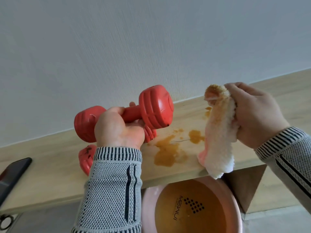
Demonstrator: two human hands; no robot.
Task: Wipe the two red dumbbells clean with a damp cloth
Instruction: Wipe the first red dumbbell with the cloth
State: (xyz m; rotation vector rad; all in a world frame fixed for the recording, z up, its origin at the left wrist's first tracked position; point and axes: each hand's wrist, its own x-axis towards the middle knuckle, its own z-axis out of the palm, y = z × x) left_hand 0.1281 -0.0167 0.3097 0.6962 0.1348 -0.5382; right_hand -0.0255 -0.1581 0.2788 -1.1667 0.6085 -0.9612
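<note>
I log: left hand [117, 126] gripping red plastic dumbbell [151, 110] by its handle, right hand [254, 115] clutching stained fluffy white cloth [218, 132], above wooden bench [50, 174].

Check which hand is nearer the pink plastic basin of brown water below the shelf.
Right. The right hand, holding the white fluffy cloth, is above the basin; the left hand is up-left, gripping a red dumbbell.

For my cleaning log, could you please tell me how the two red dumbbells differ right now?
The raised dumbbell is held off the shelf by the left hand gripping its bar, in nearly full view; the other dumbbell lies on the shelf, mostly hidden behind that sleeve. The lying one shows dark marks on its end; the raised one's end looks cleaner. Both are red and ribbed.
</note>
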